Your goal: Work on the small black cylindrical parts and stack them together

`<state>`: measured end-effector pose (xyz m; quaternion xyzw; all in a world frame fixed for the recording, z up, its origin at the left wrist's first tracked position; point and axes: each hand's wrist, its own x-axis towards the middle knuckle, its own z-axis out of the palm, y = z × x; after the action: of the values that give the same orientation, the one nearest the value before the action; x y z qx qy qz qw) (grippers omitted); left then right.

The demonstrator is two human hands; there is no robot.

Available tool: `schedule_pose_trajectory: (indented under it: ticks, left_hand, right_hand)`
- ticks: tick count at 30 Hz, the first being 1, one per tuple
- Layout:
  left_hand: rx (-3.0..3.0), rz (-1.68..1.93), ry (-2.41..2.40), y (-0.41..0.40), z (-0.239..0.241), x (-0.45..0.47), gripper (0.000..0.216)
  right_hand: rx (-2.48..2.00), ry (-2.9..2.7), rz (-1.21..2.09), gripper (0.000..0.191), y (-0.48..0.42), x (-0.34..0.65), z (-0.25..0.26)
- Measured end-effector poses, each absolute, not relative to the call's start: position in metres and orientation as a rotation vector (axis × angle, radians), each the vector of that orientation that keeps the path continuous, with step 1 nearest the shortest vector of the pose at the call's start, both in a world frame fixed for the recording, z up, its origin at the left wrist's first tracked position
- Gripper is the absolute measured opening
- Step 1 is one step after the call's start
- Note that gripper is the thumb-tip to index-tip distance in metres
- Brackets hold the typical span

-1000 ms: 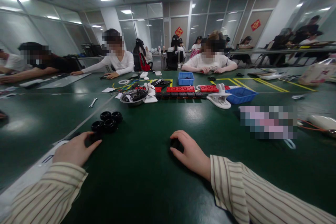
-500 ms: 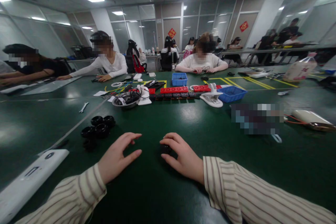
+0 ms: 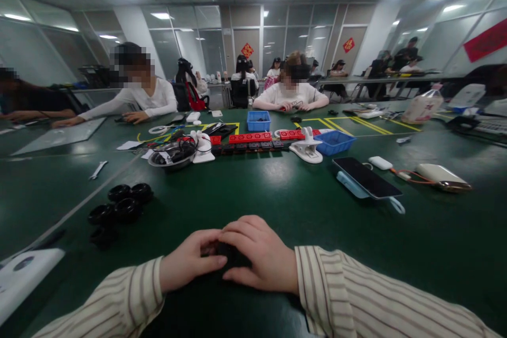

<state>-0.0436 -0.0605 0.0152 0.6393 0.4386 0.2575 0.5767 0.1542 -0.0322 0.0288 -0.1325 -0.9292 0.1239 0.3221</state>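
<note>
In the middle near side of the table, my left hand [image 3: 193, 259] and my right hand [image 3: 259, 253] meet around a small black part [image 3: 226, 251]. The fingers of my right hand curve over it from above, with the thumb below. My left hand pinches at its left side, fingers on top and thumb underneath. Most of the part is hidden, so its exact kind does not show. Several black ring-shaped parts [image 3: 127, 209] sit grouped to the left of my hands.
A white panel [image 3: 29, 285] lies at the left edge, with a wrench [image 3: 99, 169] farther back. Across the table are red power strips [image 3: 250, 137], a bowl of cables [image 3: 173, 165], a white clip stand [image 3: 307, 150] and blue bins [image 3: 336, 143]. A phone [image 3: 366, 177] lies right. Several people sit opposite.
My hands were apart, with the black part under my right hand only. Now they have come together around it. The view has shifted to the right, so the table things appear farther left.
</note>
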Motion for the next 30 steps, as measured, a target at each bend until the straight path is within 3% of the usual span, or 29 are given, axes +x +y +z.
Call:
schedule_pose_trajectory:
  ticks: [3,7,11,13,17,25,30]
  left_hand:
    - [1.487,0.633,1.142,-0.063,0.009,-0.043,0.049]
    - [1.474,0.604,1.191,-0.064,0.008,-0.044,0.050]
    - [1.430,0.637,1.152,-0.064,0.011,-0.043,0.049]
    - [1.421,0.647,1.144,-0.063,0.011,-0.042,0.048]
    - [1.423,0.649,1.154,-0.063,0.009,-0.043,0.047]
    - [1.548,0.746,1.196,-0.067,0.006,-0.040,0.039]
    - [1.768,0.875,1.400,-0.069,0.012,-0.046,0.040]
  right_hand:
    - [-0.664,-2.309,-0.012,0.039,0.000,0.177,0.045]
    - [-1.574,-1.758,-0.470,0.047,0.072,0.246,0.051]
    - [-2.148,-1.625,-0.442,0.044,0.115,0.306,0.034]
    - [-2.144,-1.647,-0.458,0.043,0.115,0.309,0.031]
    - [-1.682,-1.809,-0.611,0.037,0.088,0.263,0.039]
    - [-0.978,-2.469,-0.088,0.032,0.018,0.171,0.011]
    - [-0.938,-2.509,0.083,0.027,0.013,0.171,0.007]
